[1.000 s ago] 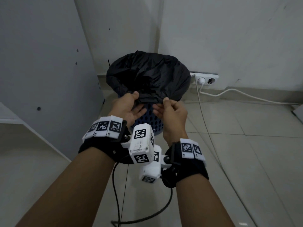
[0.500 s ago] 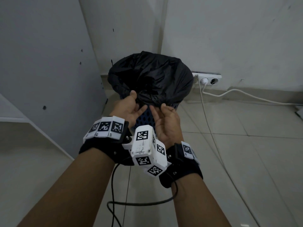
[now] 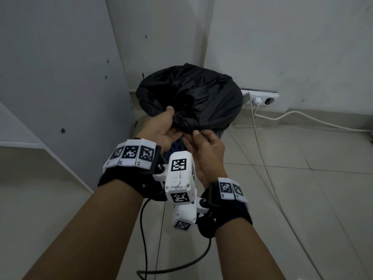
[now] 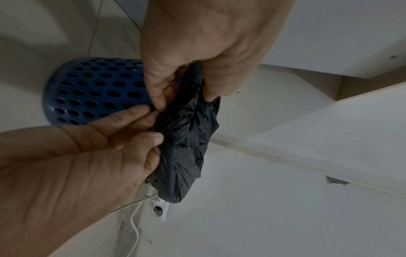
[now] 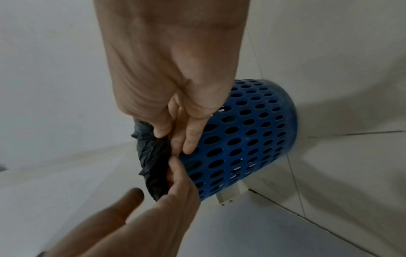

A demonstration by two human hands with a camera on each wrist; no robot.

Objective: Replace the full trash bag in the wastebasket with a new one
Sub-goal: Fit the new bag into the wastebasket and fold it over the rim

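Left hand now gripping bag, tiled floor, white walls

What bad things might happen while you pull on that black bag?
The thin black trash bag is pinched only at its near edge by the left hand and right hand, so it might tear. The light blue wastebasket could tip or lift with the bag. The white cable lies on the floor close by and could snag.

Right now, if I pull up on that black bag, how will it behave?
The bag is crumpled thin film, so probably floppy; it should stretch and bunch where the left hand and right hand pinch it. The blue holed basket looks light and may lift with it.
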